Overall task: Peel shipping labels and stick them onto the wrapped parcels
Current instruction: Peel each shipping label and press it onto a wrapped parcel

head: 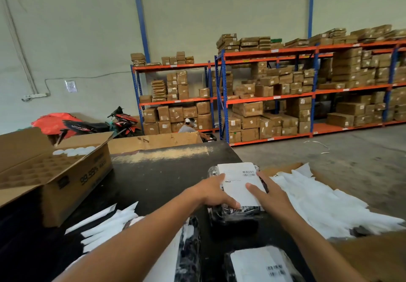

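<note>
Both flat hands, left (214, 191) and right (267, 191), press label (239, 183), hiding most of parcel (232, 212)

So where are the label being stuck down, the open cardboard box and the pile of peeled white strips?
shipping label (238, 185), head view, its bare white middle.
open cardboard box (77, 185), head view, its printed side wall.
white backing strips (318, 205), head view, middle of the heap.

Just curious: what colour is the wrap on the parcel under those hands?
Black, shiny wrap on the parcel, with a white label on top; head view.

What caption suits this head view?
Both hands, left and right, press a shipping label onto a black-wrapped parcel.
</note>
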`<state>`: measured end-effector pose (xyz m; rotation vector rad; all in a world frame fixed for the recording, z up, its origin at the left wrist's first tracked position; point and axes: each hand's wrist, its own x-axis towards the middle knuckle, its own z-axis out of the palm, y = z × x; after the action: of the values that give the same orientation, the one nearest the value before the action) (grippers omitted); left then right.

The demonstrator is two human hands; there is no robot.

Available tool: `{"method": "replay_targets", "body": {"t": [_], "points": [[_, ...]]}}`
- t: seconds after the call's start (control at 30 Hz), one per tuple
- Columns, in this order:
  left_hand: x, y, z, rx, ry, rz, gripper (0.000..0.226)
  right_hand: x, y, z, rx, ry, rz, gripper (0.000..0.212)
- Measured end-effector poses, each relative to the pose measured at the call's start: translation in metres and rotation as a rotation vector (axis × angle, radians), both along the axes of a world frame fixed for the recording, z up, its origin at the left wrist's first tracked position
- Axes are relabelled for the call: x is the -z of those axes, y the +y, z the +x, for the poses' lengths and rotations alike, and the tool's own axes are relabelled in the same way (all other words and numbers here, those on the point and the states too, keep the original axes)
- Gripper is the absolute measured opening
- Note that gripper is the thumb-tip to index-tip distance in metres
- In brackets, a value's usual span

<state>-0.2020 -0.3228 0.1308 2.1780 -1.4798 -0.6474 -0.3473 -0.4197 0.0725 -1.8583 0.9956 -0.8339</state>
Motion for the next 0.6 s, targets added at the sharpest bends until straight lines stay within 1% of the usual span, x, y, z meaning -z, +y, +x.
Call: {"method": "replay_targets", "body": {"t": [0.07, 0.2, 0.33, 0.5, 0.6], "points": [[-0.002, 0.017, -0.015, -0.003, 0.005, -0.01, 0.101, -0.004, 0.019, -0.017, 0.027, 0.0, -0.018, 0.059], [0.007, 0.049, -0.047, -0.017, 0.066, 0.0, 0.097, -0.004, 0.055, -0.053, 0.031, -0.001, -0.033, 0.054], [0.029, 0.075, -0.077, -0.052, 0.171, 0.024, 0.096, 0.007, 0.085, -0.085, 0.02, 0.055, 0.02, 0.054], [0.047, 0.099, -0.094, -0.069, 0.28, 0.084, 0.095, 0.022, 0.114, -0.103, 0.02, 0.072, 0.068, 0.055], [0.055, 0.109, -0.101, -0.064, 0.316, 0.117, 0.101, 0.028, 0.123, -0.109, 0.024, 0.08, 0.084, 0.055]]}}
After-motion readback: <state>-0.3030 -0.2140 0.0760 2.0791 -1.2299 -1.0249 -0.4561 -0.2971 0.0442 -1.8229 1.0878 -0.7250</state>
